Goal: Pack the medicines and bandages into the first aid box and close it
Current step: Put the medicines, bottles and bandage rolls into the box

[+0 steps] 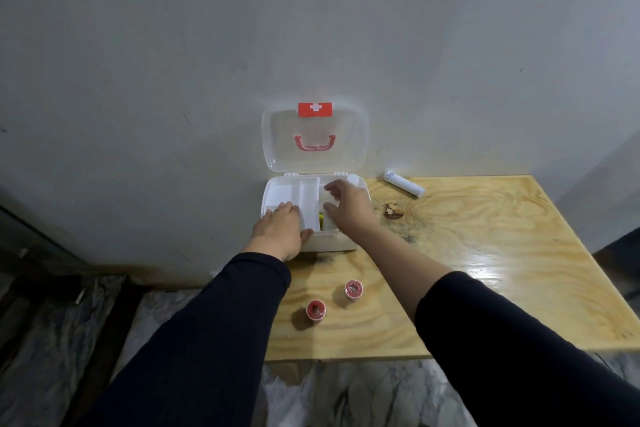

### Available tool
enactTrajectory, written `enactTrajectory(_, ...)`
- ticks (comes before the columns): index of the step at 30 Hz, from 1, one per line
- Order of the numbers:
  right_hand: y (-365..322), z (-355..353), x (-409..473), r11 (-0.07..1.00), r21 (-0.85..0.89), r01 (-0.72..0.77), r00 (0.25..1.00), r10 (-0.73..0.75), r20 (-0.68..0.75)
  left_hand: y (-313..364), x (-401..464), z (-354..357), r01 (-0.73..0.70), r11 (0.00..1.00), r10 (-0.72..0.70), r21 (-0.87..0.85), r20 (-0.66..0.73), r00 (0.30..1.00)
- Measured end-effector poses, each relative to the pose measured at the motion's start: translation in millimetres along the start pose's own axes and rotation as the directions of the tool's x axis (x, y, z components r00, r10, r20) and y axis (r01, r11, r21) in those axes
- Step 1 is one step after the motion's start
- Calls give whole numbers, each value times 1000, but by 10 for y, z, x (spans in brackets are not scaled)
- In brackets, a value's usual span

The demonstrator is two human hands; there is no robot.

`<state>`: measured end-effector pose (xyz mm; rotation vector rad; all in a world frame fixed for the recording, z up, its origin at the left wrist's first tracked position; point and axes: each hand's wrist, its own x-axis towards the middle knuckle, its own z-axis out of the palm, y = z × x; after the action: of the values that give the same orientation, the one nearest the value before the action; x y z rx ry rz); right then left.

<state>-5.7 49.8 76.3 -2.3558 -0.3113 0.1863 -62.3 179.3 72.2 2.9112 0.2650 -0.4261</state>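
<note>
Open first aid box (277, 192), lid upright: left hand (281, 230) spread flat on its front-left tray, right hand (348, 206) loosely open over the right compartment, grasping nothing visible; bandage roll (404, 184) lies beyond-right of the right hand, long axis diagonal, right hand nearer.

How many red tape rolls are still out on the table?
2: one tape roll near the table's front edge, the other tape roll just right and farther back. Hands hide part of the box, so more could sit inside.
</note>
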Motion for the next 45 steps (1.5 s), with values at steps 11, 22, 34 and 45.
enactTrajectory(11,886,-477,-310,977,-189,-97,990,76,-116,155,37,118,-80,996,81,-28,3,997)
enactTrajectory(22,1658,-246,-563,884,-417,-211,967,252,44,151,-31,152,-123,992,123,0,-64,990)
enactTrajectory(34,1423,-554,326,905,-390,-169,984,175,-20,194,294,35,-35,999,36,9,-105,994)
enactTrajectory(45,1412,-717,1320,908,-411,-85,996,92,-2,332,425,97,115,992,-121,-43,-156,980)
